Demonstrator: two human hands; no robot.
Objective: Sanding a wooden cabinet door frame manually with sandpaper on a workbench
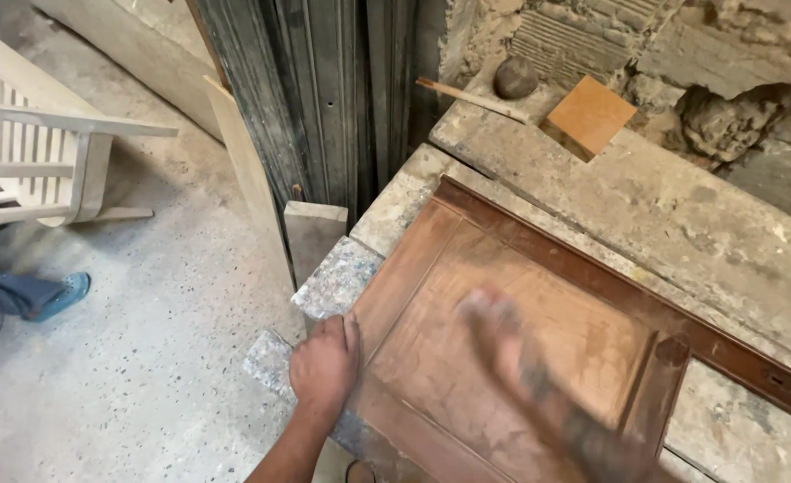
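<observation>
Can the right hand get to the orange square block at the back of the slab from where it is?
Probably yes. The right hand, motion-blurred, is over the wooden door panel; the orange square block lies farther back on the stone slab, with only bare slab between. It may need a long stretch.

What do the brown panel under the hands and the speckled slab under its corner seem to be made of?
The brown panel looks like wood with a worn, partly rubbed-off stain: visible grain, a raised frame, pale patches. The speckled slab looks like polished granite or similar stone: grey flecks and a cut edge. The left hand rests on the panel's edge; the right hand is blurred over it.
</observation>
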